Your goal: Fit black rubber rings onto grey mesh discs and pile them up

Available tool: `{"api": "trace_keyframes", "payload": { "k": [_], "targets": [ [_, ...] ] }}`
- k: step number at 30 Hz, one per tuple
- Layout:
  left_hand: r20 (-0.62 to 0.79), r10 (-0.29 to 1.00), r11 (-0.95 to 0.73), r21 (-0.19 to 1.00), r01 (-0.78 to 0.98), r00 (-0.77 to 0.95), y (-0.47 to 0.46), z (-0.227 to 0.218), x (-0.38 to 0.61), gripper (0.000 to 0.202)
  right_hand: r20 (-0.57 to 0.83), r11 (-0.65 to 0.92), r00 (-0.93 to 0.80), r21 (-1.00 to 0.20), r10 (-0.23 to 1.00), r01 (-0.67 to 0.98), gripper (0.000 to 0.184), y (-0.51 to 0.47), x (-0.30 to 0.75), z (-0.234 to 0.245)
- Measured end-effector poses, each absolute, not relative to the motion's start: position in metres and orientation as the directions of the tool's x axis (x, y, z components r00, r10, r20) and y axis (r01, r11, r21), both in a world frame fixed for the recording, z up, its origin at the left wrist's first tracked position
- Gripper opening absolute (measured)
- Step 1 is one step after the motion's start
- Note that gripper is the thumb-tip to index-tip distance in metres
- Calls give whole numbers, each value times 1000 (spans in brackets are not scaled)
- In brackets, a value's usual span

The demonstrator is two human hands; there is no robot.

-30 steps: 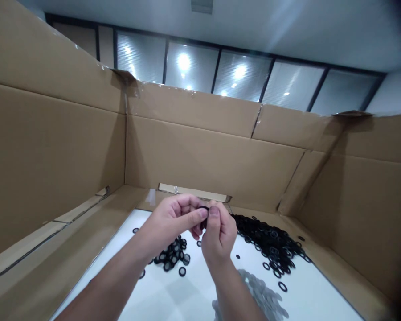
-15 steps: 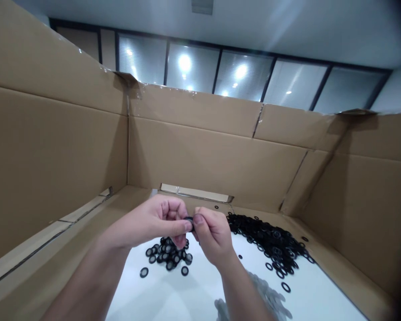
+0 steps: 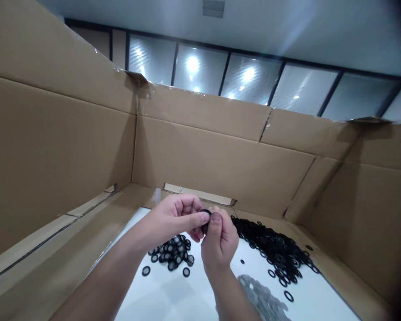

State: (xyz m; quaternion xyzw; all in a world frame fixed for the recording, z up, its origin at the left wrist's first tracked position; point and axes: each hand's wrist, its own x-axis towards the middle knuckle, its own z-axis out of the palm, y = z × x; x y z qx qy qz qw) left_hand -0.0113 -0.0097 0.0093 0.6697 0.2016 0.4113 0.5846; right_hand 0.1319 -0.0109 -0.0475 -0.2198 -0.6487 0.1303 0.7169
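Note:
Between both hands, held up above the white board (image 3: 173, 294), is a small black ring (image 3: 205, 213). My left hand (image 3: 183, 216) pinches its left side with thumb and fingertips. My right hand (image 3: 220, 238) grips the right side, thumb on top, fingers curled. Whether a disc sits inside the ring is hidden by the fingers. Below my left hand lies a small pile of black rings with grey centres (image 3: 172, 254). Right of my right hand spreads a big heap of black rings (image 3: 274, 247). Thin grey translucent discs (image 3: 262, 298) lie beside my right forearm.
Tall cardboard walls (image 3: 214, 156) surround the board on the left, far side and right. A slot (image 3: 200, 194) is cut low in the far wall. One loose ring (image 3: 288, 296) and a tiny black disc (image 3: 242, 261) lie apart from the heap.
Both hands have shifted right with the ring, which is turned differently between the fingers. The whole view has also swung slightly.

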Motion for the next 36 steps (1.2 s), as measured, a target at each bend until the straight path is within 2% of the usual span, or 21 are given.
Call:
{"api": "trace_keyframes", "payload": {
  "k": [2, 5, 11, 14, 17, 22, 28, 33, 36],
  "targets": [
    [363, 757, -265, 931, -253, 543, -11, 9, -5, 23, 854, 859, 140, -510, 501, 39, 38, -11, 132, -45],
    [363, 753, -293, 932, -215, 549, -10, 11, -8, 22, 851, 851, -25, -523, 525, 45, 40, -9, 143, -36],
    [228, 752, -271, 962, -25, 618, -7, 14, -30, 21, 758, 821, -315, -526, 571, 220, 39, -7, 171, -17],
    [198, 747, -292, 955, 46, 634, -7, 16, -30, 23, 704, 808, -398, -507, 588, 299, 39, -9, 175, -15],
    [180, 753, -294, 953, 78, 632, -8, 16, -27, 24, 696, 814, -422, -504, 581, 289, 40, -9, 174, -17],
    [161, 729, -276, 958, 71, 665, -8, 14, -30, 28, 737, 838, -406, -515, 540, 179, 38, -6, 167, -22],
    [141, 739, -298, 945, 132, 659, -7, 12, -37, 29, 797, 874, -360, -454, 485, 172, 35, -5, 158, -27],
    [190, 762, -353, 924, 150, 619, -5, 12, -41, 25, 794, 869, -353, -449, 495, 207, 34, -4, 157, -28],
    [204, 748, -343, 933, 105, 631, -5, 14, -39, 23, 763, 838, -348, -507, 544, 201, 36, -2, 161, -28]
  ]
}}
